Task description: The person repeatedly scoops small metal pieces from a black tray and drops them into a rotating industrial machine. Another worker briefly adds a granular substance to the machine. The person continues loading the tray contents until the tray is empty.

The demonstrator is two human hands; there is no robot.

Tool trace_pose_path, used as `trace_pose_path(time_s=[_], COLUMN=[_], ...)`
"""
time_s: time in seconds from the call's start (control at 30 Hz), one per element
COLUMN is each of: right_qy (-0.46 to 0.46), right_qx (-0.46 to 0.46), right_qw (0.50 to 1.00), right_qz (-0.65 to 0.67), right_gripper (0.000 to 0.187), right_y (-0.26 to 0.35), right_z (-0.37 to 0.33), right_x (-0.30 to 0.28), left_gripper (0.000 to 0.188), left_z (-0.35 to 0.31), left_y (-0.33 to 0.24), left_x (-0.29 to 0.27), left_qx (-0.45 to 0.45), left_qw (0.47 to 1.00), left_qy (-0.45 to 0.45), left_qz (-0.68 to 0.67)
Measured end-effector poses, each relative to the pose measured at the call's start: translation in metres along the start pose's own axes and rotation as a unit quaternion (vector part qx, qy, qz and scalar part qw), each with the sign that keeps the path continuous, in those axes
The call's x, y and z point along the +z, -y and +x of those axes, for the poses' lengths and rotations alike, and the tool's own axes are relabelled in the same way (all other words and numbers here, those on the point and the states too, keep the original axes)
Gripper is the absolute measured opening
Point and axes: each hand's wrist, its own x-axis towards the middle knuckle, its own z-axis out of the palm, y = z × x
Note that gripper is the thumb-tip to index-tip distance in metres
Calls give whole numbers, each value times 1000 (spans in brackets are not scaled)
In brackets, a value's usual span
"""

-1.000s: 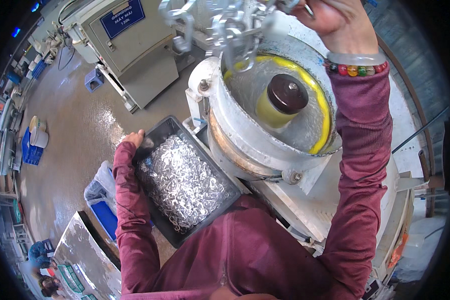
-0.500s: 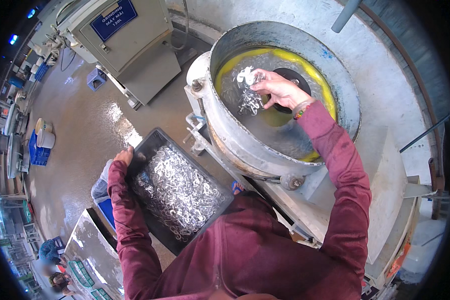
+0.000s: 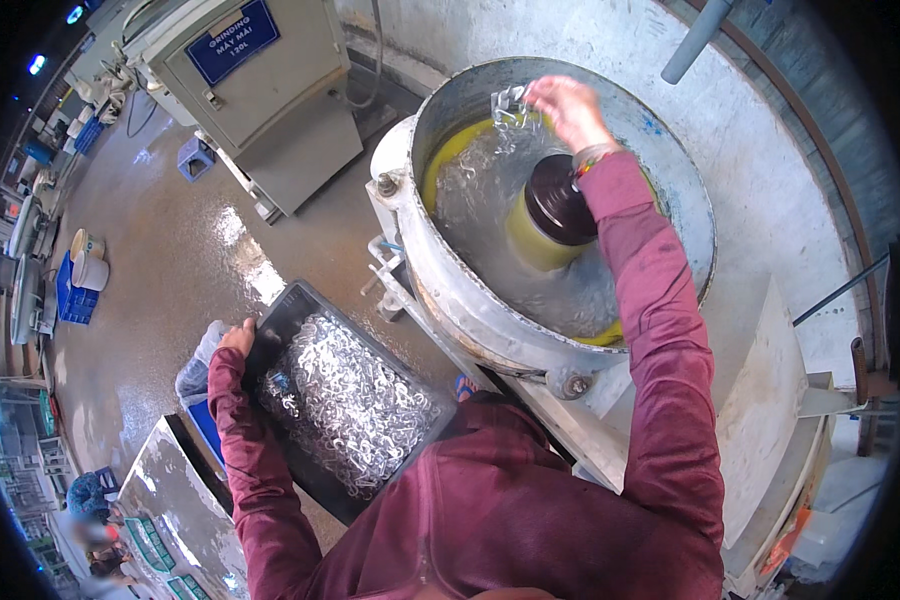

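Observation:
My left hand [image 3: 238, 338] is closed on the rim of a black plastic bin [image 3: 270, 430], which leans against my body. A heap of small shiny curved metal pieces [image 3: 355, 400], like hooks, lies in the bin. Over the far side of a round grey tub [image 3: 490, 290], my right hand [image 3: 567, 108] has its fingertips at a small cluster of the same metal pieces [image 3: 511, 106]; some of them hang below the fingers. Inside the tub are cloudy water [image 3: 480, 250], a yellow lining and a dark-capped central post [image 3: 560, 200]. More metal pieces show in the water, and my right forearm hides part of the tub.
A grey machine cabinet [image 3: 270, 100] with a blue sign stands at the far left of the tub. On the wet floor are a blue stool [image 3: 194, 158] and a blue crate [image 3: 74, 300] with buckets. A grey pipe [image 3: 698, 40] points down at the upper right.
My right hand has moved to the far side of the tub, uncovering the central post. The cluster at its fingers looks smaller. My left hand keeps its hold on the bin.

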Motion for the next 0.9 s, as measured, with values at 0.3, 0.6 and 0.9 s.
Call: trace_pose_path(time_s=[0.3,0.6,0.9], right_qy=[-105,42,582], right_qx=[-46,190,43], right_qw=[980,724,719], right_qz=[-165,-662,-378], right_gripper=[12,27,50], right_y=[33,91,93], right_z=[42,-33,-151], right_x=[-92,-131,128], left_gripper=[38,33,33], left_z=[18,55,38], left_y=[22,40,-26], left_x=[19,31,-27], left_qx=[15,57,88], left_qw=[1000,994,993], left_qy=[11,35,-59], left_qz=[-8,84,47])
